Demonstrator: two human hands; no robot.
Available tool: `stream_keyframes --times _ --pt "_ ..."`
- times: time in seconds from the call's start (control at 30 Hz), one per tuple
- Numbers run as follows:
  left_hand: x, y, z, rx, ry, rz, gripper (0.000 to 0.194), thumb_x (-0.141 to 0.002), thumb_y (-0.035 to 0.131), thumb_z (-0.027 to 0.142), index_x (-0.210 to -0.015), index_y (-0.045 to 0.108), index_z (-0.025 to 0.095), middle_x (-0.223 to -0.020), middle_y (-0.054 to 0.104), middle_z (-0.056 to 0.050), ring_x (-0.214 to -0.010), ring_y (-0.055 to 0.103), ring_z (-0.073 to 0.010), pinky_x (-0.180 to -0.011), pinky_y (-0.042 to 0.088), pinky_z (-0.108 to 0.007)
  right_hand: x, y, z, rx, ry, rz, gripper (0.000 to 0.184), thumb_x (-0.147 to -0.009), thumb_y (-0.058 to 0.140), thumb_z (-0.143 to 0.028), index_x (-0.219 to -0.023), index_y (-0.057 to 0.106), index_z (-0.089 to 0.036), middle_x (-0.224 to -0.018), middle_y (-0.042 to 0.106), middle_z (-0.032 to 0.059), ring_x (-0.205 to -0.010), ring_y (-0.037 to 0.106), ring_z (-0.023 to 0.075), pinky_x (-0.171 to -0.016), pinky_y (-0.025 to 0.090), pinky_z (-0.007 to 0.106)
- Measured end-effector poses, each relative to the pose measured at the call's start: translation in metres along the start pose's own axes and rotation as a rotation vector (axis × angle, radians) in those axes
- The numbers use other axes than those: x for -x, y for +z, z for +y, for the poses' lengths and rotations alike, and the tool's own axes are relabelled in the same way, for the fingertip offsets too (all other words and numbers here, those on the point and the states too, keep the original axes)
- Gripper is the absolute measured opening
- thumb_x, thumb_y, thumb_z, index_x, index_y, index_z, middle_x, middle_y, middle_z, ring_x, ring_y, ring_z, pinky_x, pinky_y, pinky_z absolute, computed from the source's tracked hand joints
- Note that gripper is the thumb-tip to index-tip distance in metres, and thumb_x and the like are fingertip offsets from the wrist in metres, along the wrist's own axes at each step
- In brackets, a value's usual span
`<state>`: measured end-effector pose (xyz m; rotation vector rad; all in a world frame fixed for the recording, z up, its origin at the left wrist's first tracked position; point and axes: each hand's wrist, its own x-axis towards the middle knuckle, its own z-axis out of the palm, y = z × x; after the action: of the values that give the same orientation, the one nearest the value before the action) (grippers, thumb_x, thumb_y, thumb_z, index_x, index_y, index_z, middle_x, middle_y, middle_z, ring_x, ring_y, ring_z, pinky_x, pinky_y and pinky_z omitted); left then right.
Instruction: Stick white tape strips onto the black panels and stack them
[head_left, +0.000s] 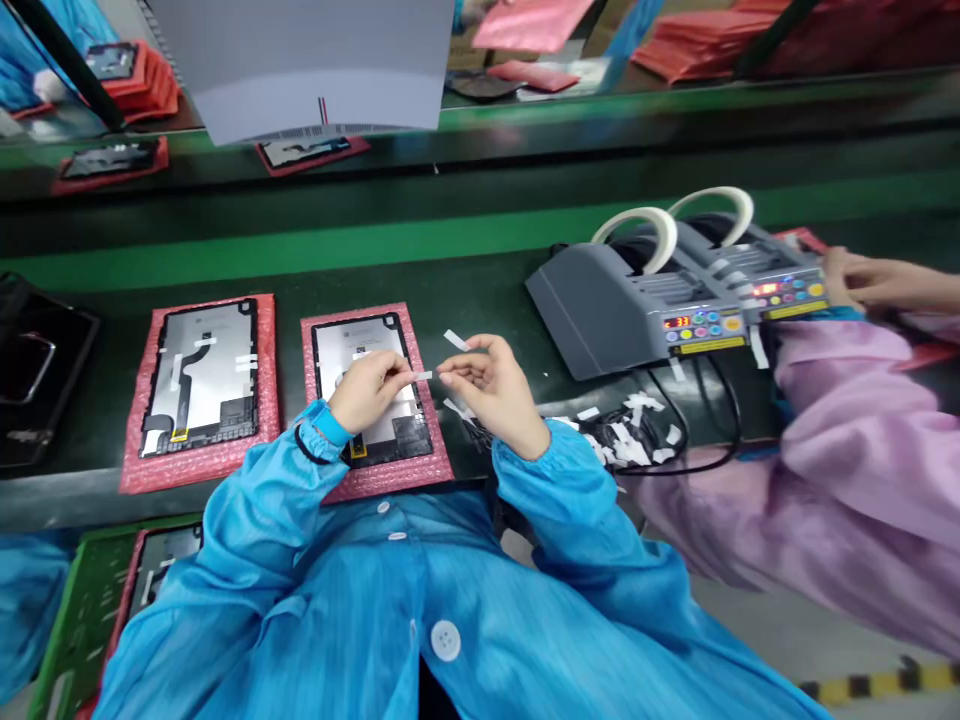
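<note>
My left hand (373, 390) is closed in a pinch, thumb and index on a short white strip (424, 375). Strip pokes out to the right of my fingertips, long axis roughly left-right. My right hand (495, 388) is just right of it, half curled, fingertips near the strip's free end; can't tell if they touch it or grip anything. Second white strip (456, 340) is at my right index finger, on its far-left side; can't tell if it's stuck on.

Panel (386, 430) is under and around my left hand, long axis near-far, near end angled a bit right. So the held strip runs crosswise to it, around the panel's right edge. Left hand is the nearer one; right hand is off to the right of the panel. Pink bubble wrap (397, 482) lies under the panel.

Further left, another panel (214, 365) on its own wrap, also near-far. Right of my right hand, white scraps (626, 440) on black cables; far right, grey tape dispensers (600, 310).
</note>
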<state>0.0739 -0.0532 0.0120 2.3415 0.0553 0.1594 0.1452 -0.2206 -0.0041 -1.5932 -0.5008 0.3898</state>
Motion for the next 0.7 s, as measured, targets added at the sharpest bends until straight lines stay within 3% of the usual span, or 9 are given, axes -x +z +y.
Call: stream_keyframes --times 0.33,0.47,0.7 --pt "-0.001 0.005 -0.007 0.030 -0.107 -0.006 0.016 -0.082 0.056 0.026 -0.071 0.058 0.016 -0.069 0.061 0.000 -0.066 0.054 -0.0124 -0.066 0.043 -0.025 -0.008 0.014 0.006 -0.125 0.038 -0.041 0.042 -0.064 0.066 -0.026 -0.090 0.033 -0.023 -0.063 0.059 -0.0080 -0.056 0.053 0.0082 -0.056 0.042 0.022" --pt "-0.005 0.013 -0.011 -0.143 -0.234 -0.006 0.016 -0.083 0.056 0.027 -0.072 0.061 0.015 -0.074 0.061 -0.003 -0.073 0.056 -0.0155 -0.070 0.044 -0.029 -0.018 0.019 0.020 -0.068 0.104 -0.026 0.043 -0.061 0.065 -0.022 -0.088 0.031 -0.024 -0.060 0.058 -0.0096 -0.052 0.053 0.0089 -0.054 0.041 0.023" --pt "-0.011 0.024 -0.015 -0.413 -0.346 -0.146 0.019 -0.084 0.053 0.029 -0.079 0.066 0.017 -0.093 0.060 -0.011 -0.100 0.054 -0.0278 -0.079 0.044 -0.039 -0.031 0.025 0.044 0.131 0.209 -0.018 0.039 -0.059 0.060 -0.015 -0.083 0.031 -0.024 -0.053 0.055 -0.0114 -0.048 0.054 0.0101 -0.054 0.042 0.024"
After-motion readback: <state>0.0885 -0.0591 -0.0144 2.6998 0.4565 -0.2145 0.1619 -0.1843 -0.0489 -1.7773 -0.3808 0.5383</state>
